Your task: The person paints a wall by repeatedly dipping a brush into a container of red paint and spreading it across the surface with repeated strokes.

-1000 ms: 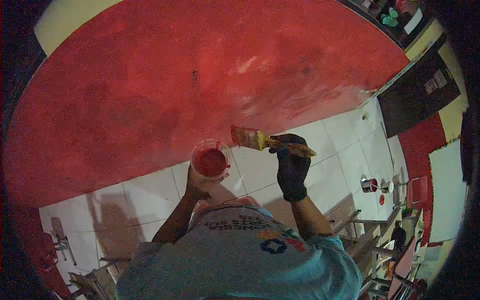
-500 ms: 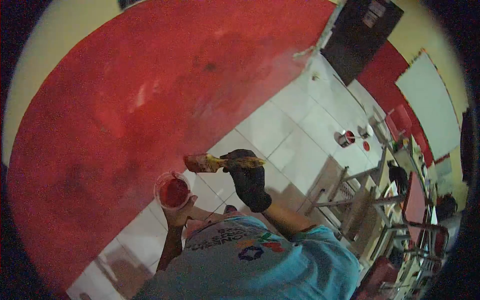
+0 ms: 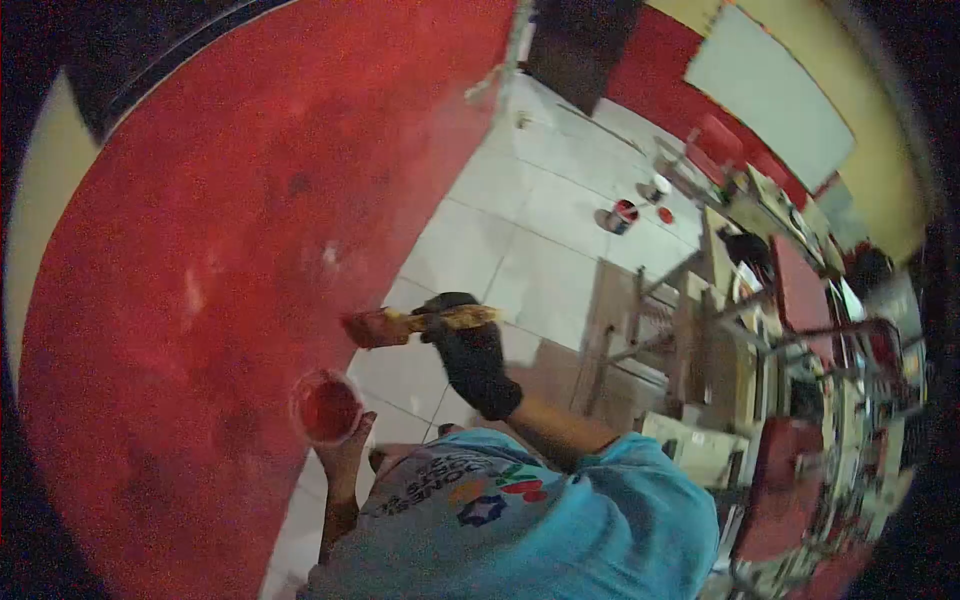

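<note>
In a black glove, my right hand (image 3: 468,355) is closed around the handle of a wide paintbrush (image 3: 372,328). The bristles are coated red and point left at the wall; whether they touch it I cannot tell. My bare left hand (image 3: 350,445) grips a clear plastic cup (image 3: 298,400) from its right and lower side, with red paint (image 3: 328,410) inside. Most of the left fingers are hidden behind the cup. The cup is below and left of the brush head. Along the left stands the red painted wall (image 3: 180,260), with several darker and paler patches.
White floor tiles (image 3: 465,240) run beside the wall. A paint can (image 3: 622,217) with red inside stands farther off, near a red round lid (image 3: 665,215). Chairs and desks (image 3: 790,290) crowd the right side. A whiteboard (image 3: 770,95) hangs at the back.
The view has turned right, so the floor, furniture and whiteboard shift left in the picture. Both hands have moved slightly left, the cup also lower, with the brush and cup still held.
</note>
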